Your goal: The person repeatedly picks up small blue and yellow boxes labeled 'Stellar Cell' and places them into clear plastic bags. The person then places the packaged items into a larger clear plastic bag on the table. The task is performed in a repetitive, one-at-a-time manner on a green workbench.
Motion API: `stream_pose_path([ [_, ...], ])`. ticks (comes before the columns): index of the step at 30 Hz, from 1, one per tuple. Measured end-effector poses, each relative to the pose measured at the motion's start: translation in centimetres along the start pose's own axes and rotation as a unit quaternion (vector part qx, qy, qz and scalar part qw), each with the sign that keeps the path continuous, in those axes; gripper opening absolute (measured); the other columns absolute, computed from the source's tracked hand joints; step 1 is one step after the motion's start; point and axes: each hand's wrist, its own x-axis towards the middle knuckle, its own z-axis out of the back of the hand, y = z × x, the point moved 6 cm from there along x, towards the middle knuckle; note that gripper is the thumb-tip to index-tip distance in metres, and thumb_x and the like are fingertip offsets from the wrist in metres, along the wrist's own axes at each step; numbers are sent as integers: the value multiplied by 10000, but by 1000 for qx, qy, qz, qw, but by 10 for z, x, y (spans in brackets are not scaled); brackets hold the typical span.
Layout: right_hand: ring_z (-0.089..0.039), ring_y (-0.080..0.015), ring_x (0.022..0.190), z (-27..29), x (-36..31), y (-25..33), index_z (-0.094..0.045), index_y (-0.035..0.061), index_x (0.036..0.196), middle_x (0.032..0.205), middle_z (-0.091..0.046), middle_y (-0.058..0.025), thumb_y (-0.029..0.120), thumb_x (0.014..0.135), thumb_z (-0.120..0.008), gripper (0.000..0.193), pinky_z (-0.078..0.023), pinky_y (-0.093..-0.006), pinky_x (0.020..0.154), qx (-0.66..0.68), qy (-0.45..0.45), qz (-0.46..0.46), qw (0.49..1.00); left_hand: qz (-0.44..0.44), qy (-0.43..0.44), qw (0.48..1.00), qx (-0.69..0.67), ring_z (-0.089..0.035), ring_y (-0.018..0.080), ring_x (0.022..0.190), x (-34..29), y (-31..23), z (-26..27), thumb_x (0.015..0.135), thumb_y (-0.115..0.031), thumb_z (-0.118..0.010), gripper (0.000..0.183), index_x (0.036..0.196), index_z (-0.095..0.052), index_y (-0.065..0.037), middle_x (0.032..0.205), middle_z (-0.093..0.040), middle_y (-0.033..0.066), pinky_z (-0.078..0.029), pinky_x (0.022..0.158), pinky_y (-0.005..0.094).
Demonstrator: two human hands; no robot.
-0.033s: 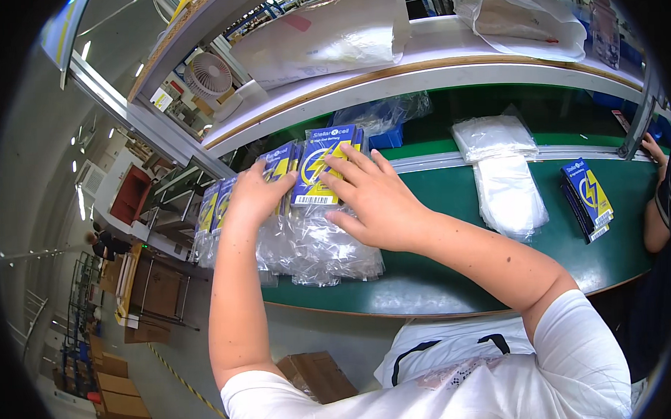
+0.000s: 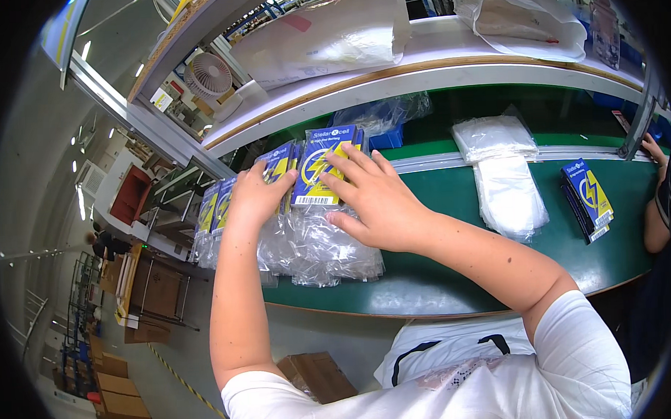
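Rows of flat blue and yellow battery boxes in clear plastic bags stand at the left end of the green table. On the front face of the nearest stack of bagged boxes [image 2: 320, 162] lies my right hand [image 2: 376, 204], its fingers spread. My left hand [image 2: 255, 196] rests against the neighbouring bagged boxes [image 2: 278, 163], thumb apart from the fingers; its fingertips are partly hidden. Loose, crumpled bag ends [image 2: 329, 247] spread toward the table's near edge below both hands. More bagged boxes [image 2: 221, 202] lean further left.
A pile of clear bags [image 2: 508, 192] lies mid-table, with a small stack of unbagged boxes [image 2: 588, 197] to its right. A co-worker's arm [image 2: 655, 220] is at the right edge. Above runs a shelf [image 2: 434, 71] with a fan [image 2: 209, 75]. A carton [image 2: 319, 376] stands on the floor.
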Motion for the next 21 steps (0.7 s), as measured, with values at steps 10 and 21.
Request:
stream_pose_path([
  [10,-191,-432,1388,-3,-7,-20,-278,1,1434,1469,-226,-293,503,950,-426,713,-182,-478,1129,123,-125,-59,983,-37,-172,979,-107,-422,410,1240,0,-5,-8,942,-493,-436,624,1274,-530,26,1318,-472,268,-314,1061,425],
  [21,-110,-379,1423,-56,1,-55,-114,-119,1436,1506,-133,-300,587,964,-216,855,-82,-389,1162,359,-144,-327,862,-78,-266,932,-234,-460,323,1271,-38,7,-21,1006,-301,-401,444,1113,-632,63,1251,-584,194,-339,1052,375],
])
